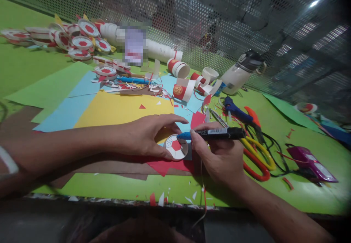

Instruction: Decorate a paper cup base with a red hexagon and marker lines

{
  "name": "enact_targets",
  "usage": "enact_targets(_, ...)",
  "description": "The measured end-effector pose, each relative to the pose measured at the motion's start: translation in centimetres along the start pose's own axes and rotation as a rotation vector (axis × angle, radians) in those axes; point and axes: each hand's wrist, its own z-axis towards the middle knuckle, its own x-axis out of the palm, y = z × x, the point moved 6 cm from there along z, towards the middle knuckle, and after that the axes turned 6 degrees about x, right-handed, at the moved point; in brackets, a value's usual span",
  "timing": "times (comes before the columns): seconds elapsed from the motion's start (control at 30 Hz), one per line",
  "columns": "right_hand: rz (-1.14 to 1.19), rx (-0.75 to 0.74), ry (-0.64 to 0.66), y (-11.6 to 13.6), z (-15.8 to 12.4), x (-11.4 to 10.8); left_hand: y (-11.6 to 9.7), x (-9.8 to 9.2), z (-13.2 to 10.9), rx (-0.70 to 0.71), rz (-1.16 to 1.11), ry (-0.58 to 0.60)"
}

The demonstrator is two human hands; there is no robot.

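A small round white paper disc with a red hexagon in its middle and dark lines out to its rim sits low over the coloured paper. Blue dots fill one of its sections. My left hand curves round the disc's left side, thumb at its lower edge and fingers beyond it. In my right hand is a marker with a black body and a blue tip end. That tip meets the upper part of the disc. Beneath lie a yellow sheet and red paper.
Finished-looking discs pile up at the back left. Paper cups and a bottle stand or lie behind. To the right are a blue glue gun, scissors with orange and yellow handles, and a purple device.
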Motion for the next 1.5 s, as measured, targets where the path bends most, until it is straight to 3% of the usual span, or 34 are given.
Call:
enact_targets(0.57, -0.062, -0.066, 0.073, -0.2, -0.1, 0.2, -0.1, 0.0, 0.0, 0.002, 0.006, 0.002)
enact_targets(0.97, -0.102, -0.061, 0.062, -0.2, -0.5, 0.2, -0.3, -0.1, 0.0, 0.0, 0.071, 0.0)
enact_targets(1.2, -0.012, -0.001, 0.074, -0.7, -0.6, 0.3, -0.3, -0.1, 0.0, -0.001, 0.073, -0.004)
enact_targets(1.33, 0.055, 0.041, -0.032, -0.7, -0.8, -0.6, -0.4, -0.1, 0.0, -0.016, 0.016, 0.009)
enact_targets(1.5, 0.059, -0.015, -0.164, 0.1, -0.9, -1.6, -0.4, 0.0, 0.0, -0.014, -0.022, 0.021)
